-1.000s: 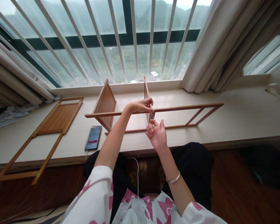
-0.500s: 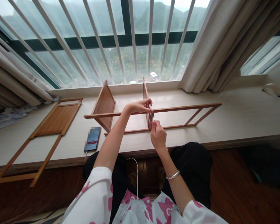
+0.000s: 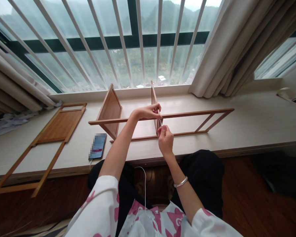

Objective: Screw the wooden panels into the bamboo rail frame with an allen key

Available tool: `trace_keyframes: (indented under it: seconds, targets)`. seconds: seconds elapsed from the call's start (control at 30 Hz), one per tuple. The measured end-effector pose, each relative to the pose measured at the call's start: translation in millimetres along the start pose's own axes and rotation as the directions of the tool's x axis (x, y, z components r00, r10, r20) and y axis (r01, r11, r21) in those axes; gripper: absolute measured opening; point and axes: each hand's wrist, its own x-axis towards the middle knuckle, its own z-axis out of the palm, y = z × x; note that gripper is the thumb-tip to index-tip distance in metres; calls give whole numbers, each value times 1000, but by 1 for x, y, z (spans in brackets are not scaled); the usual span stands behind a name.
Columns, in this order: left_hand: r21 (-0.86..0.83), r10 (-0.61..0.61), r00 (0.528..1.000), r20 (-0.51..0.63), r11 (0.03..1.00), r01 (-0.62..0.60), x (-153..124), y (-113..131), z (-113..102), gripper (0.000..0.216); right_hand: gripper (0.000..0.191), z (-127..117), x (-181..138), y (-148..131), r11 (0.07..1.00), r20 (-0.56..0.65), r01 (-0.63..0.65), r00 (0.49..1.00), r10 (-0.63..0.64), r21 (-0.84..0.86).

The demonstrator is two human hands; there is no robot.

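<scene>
In the head view, we are closing the left hand around the upper rail of the frame, right where the middle panel is joining it, seemingly to steady the frame, which is standing on edge on the surface directly before us. Just below, we are pinching a thin rod in the right hand, apparently for aiming it at that joint, though we cannot tell whether it is touching. A second frame is lying flat to the left, probably out of our way, with a phone resting between both frames.
</scene>
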Motion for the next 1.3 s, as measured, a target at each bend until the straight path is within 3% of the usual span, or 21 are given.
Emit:
trace_keyframes:
  seconds: [0.3, 0.5, 0.63, 0.87, 1.0, 1.1, 1.17, 1.23, 1.3]
  targets:
    - [120, -7, 1000, -29, 993, 11, 0, 5, -1, 35, 43, 13, 0, 0, 986, -87, -53, 994, 68, 160]
    - [134, -1, 1000, -23, 991, 4, 1, 6, -3, 34, 42, 14, 1, 1, 962, -79, -89, 990, 113, 257]
    - [110, 4, 1000, -19, 994, -2, 1, 4, -2, 31, 38, 15, 1, -2, 889, -32, -152, 982, 184, 433]
    - [99, -5, 1000, -27, 995, 7, 1, 3, -1, 30, 27, 20, 2, -10, 570, 81, -268, 940, 331, 777]
    - [105, -6, 1000, -30, 994, 9, 1, 4, -1, 30, 19, 13, 4, -18, 228, 284, -370, 898, 337, 901]
    - [128, 4, 999, -42, 992, 2, 2, 5, -1, 30, 19, 4, 6, -22, -43, 463, -472, 838, 287, 881]
    - [132, 7, 999, -42, 991, -1, 2, 5, -1, 30, 20, -1, 7, -24, -174, 535, -506, 808, 248, 845]
    - [134, 10, 999, -42, 991, -4, 2, 4, -1, 31, 21, -3, 7, -26, -247, 561, -510, 796, 226, 824]
    - [121, 8, 999, -35, 993, -4, 2, 3, -1, 34, 21, -4, 7, -26, -256, 561, -507, 796, 227, 823]
